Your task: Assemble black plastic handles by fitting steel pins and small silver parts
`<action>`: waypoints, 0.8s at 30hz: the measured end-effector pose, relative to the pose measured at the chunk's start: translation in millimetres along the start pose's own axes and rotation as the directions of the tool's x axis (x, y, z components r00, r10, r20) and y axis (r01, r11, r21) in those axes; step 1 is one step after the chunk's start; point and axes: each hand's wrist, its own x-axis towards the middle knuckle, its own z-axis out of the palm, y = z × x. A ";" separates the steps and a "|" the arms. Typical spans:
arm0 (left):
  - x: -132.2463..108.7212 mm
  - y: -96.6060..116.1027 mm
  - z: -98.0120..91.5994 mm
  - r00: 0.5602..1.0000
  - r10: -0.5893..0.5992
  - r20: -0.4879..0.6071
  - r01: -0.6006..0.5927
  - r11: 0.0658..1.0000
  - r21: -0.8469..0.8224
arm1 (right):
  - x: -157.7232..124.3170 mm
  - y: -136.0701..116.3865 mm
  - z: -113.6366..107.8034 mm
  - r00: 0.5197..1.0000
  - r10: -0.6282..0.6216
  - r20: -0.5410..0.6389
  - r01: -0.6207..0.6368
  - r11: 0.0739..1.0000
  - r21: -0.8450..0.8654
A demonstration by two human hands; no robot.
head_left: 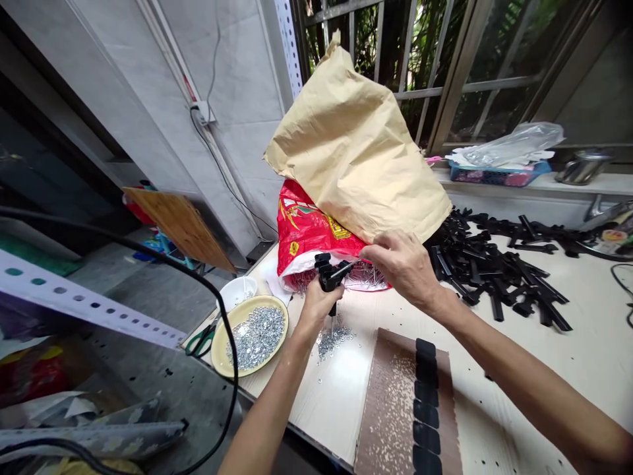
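Note:
My left hand (319, 305) is closed around a black plastic part (326, 269), held above the table. A thin metal pin (333, 328) points down below it toward a small scatter of metal washers (340, 340). Just to the right, my right hand (406, 265) pinches what looks like another thin metal pin (357, 261) against the black part; its exact contact is too small to tell. Behind both hands lies an open red bag (301, 227) with many thin metal pins (370, 277) at its mouth.
A yellow bowl (216, 348) of washers stands at the left table edge, beside a white bowl (232, 290) and scissors (202, 340). Brown paper (361, 145) covers the red bag. Black plastic parts (487, 264) are heaped right; a brown board (383, 409) bears a row of black pieces (426, 412).

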 end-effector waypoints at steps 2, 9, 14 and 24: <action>-2.3 3.4 5.6 0.999 0.011 0.038 -0.011 1.000 -0.006 | 5.1 0.2 -5.7 0.995 -0.081 0.058 0.082 0.996 -0.017; -16.4 21.5 19.6 0.963 -0.054 0.262 0.092 0.987 -0.135 | 10.1 2.3 -8.2 0.967 -0.195 0.163 0.133 0.935 0.329; -24.3 28.2 16.2 0.925 -0.033 0.379 0.179 0.916 -0.359 | -10.8 2.3 2.4 0.919 0.389 0.064 -0.301 0.587 0.752; -16.1 26.8 30.0 0.945 0.072 0.318 0.007 0.971 -0.241 | -44.3 -42.1 60.5 0.752 0.339 0.565 -0.483 -0.301 0.823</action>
